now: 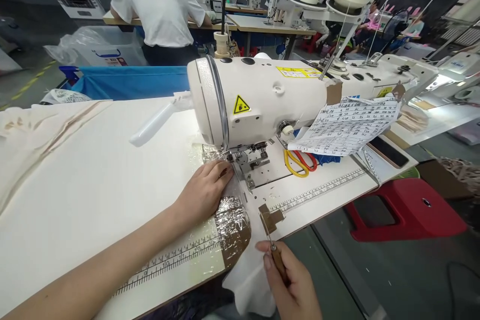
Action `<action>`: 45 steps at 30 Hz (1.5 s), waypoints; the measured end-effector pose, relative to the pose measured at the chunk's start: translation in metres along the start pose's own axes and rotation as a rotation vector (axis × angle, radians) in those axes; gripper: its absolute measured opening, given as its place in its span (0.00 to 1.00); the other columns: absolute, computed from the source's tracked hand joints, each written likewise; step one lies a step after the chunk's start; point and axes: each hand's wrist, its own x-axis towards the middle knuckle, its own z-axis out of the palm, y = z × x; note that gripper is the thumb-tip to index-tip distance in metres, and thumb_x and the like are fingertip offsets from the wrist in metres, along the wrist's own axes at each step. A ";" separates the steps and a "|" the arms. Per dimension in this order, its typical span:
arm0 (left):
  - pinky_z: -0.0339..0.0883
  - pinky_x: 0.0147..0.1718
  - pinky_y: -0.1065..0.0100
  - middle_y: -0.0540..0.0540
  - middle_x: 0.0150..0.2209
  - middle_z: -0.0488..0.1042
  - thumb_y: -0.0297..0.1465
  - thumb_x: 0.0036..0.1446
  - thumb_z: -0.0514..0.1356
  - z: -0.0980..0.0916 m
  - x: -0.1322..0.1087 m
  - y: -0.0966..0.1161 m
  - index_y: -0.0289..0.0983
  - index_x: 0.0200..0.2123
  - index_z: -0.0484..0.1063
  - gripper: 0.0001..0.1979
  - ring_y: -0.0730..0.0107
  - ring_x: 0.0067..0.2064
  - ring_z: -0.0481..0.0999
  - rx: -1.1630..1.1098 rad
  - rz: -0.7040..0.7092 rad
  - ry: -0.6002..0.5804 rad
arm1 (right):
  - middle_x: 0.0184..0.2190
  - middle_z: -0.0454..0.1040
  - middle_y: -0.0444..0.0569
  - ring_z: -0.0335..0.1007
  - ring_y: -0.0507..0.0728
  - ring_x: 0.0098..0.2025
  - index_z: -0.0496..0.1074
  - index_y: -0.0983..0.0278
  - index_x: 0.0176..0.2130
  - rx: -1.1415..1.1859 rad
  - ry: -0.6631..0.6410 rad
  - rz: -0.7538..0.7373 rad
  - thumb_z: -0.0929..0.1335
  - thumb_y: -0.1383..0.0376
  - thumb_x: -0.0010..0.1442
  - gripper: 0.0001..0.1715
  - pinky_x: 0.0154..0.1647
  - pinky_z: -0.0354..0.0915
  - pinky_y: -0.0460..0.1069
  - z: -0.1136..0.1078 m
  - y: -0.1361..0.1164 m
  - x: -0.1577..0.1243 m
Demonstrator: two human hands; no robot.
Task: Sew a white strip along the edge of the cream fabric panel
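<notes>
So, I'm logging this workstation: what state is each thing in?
Left hand: palm down by the machine
Right hand: closed around the awl
Awl: held, metal tip bare
Machine: cannot tell whether running
Cloth: hanging over the table edge
Scissors: lying down, blades hidden
Paper: taped to machine, curled
Phone: lying flat, dark side up

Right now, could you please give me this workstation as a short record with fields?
Left hand: palm-down, fingers close to the sewing machine's stitching area
Right hand: closed around a wooden-handled pointed tool
White cloth: hanging over the table's near edge
Handwritten sheet: in front of the machine
Red stool: right of the table
</notes>
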 end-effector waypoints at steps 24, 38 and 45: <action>0.73 0.43 0.57 0.40 0.44 0.74 0.18 0.64 0.49 -0.003 -0.001 -0.011 0.32 0.49 0.70 0.15 0.60 0.45 0.71 -0.231 0.023 0.097 | 0.41 0.78 0.51 0.75 0.58 0.41 0.71 0.64 0.54 -0.197 -0.208 -0.197 0.60 0.60 0.71 0.19 0.44 0.68 0.48 0.002 -0.041 0.048; 0.74 0.41 0.56 0.37 0.45 0.73 0.20 0.62 0.50 -0.003 -0.002 -0.009 0.32 0.50 0.70 0.15 0.58 0.45 0.71 -0.216 -0.024 0.096 | 0.31 0.75 0.47 0.72 0.58 0.33 0.72 0.65 0.52 -0.203 -0.214 -0.288 0.60 0.64 0.69 0.17 0.32 0.63 0.49 0.011 -0.051 0.069; 0.73 0.38 0.57 0.37 0.47 0.74 0.23 0.65 0.50 -0.004 -0.003 -0.005 0.32 0.49 0.72 0.14 0.57 0.47 0.73 -0.119 0.046 0.067 | 0.28 0.73 0.47 0.60 0.54 0.21 0.72 0.68 0.50 -0.266 -0.209 -0.279 0.59 0.62 0.69 0.19 0.22 0.57 0.48 0.012 -0.053 0.076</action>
